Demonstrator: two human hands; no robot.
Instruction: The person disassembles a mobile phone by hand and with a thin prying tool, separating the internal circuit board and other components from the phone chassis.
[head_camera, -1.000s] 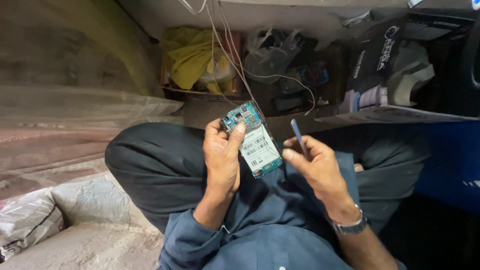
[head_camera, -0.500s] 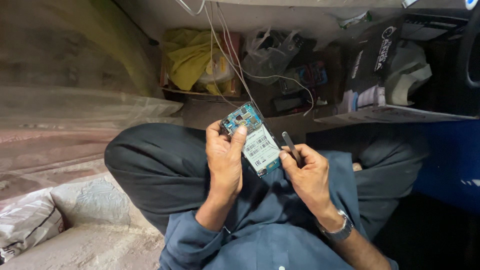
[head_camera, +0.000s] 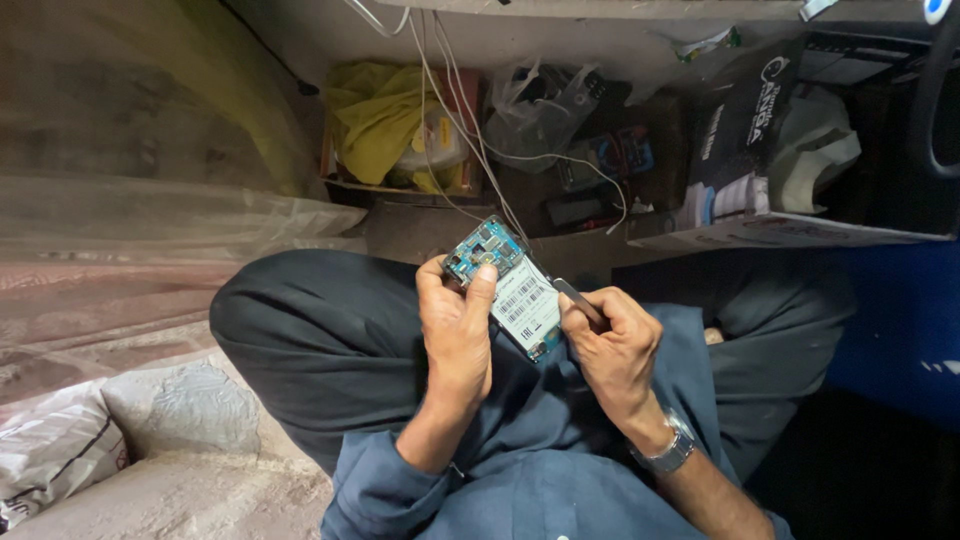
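Observation:
An opened mobile phone (head_camera: 505, 275), back cover off, shows a blue-green circuit board at its top and a white labelled battery below. My left hand (head_camera: 455, 325) grips it from the left side, thumb across the battery's edge. A slim dark metal tool (head_camera: 578, 300) is pinched in my right hand (head_camera: 615, 345), and its tip touches the phone's right edge. A metal wristwatch (head_camera: 668, 450) is on my right wrist. Both hands hover over my lap in dark blue clothes.
Ahead, a low shelf holds a yellow cloth (head_camera: 375, 120), a clear plastic bag (head_camera: 545, 105), white cables (head_camera: 470, 130) and small electronics parts. A dark cardboard box (head_camera: 750, 140) stands at the right. Sacks (head_camera: 60, 450) lie at the lower left.
My right hand has moved left and down, bringing the tool from upright in the air to the phone's right edge. The left hand keeps the phone nearly still.

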